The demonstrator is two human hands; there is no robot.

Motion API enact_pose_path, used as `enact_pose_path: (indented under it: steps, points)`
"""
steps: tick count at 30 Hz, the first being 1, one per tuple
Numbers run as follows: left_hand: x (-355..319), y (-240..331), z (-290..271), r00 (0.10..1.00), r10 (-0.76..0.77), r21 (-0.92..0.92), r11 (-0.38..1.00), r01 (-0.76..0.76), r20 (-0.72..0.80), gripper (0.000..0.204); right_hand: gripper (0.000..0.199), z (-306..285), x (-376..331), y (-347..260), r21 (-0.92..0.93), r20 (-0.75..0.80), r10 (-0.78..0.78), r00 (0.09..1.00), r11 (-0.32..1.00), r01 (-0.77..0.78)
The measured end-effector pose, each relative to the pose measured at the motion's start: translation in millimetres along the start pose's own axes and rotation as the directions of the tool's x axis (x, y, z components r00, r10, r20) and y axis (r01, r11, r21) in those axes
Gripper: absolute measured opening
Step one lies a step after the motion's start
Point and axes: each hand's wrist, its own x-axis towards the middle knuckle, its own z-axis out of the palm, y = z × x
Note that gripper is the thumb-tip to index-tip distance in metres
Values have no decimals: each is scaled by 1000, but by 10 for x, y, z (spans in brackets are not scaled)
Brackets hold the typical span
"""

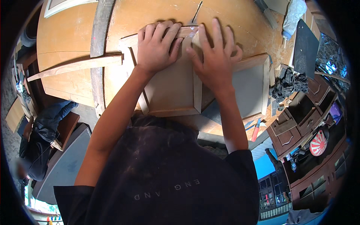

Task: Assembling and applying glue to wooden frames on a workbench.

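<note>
A wooden-framed panel with a greyish inset lies on the workbench in front of me. My left hand is closed over its far rail, fingers bent across the wood and thumb pointing right. Beside it, my right hand leans on the far right corner of the frame, its outer fingers spread. Between the right thumb and index finger sits a small pale piece, mostly covered, whose kind I cannot make out. A second framed panel lies under my right forearm.
A curved wooden strip crosses a long grey board at left. At right are a plastic bottle, a crumpled black heap and a red-handled tool at the bench edge. Another person sits at far left.
</note>
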Motion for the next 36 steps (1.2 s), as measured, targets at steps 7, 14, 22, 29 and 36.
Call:
enact_pose_path:
  steps: [7, 14, 22, 29, 36]
  points:
    - [1, -13, -12, 1000, 2, -1, 1000, -2, -4, 38, 60, -78, -63, -93, 28, 57, 13, 998, 1000, -15]
    - [-8, -3, 4, 1000, -3, 3, 1000, 3, -8, 38, 53, 18, -74, -17, 7, -20, -35, 999, 999, 35]
    - [0, -3, -1, 1000, 0, -4, 1000, 0, -3, 37, 50, -24, 23, 116, -31, -7, -106, 994, 994, 105]
    - [4, -5, -27, 1000, -15, -2, 1000, 15, 11, 36, 50, -126, 96, 278, -71, 16, -17, 1000, 997, 18]
    - [15, 21, -20, 1000, -3, -7, 1000, 3, 1, 36, 52, -37, 87, 347, -117, 49, -48, 998, 992, 54]
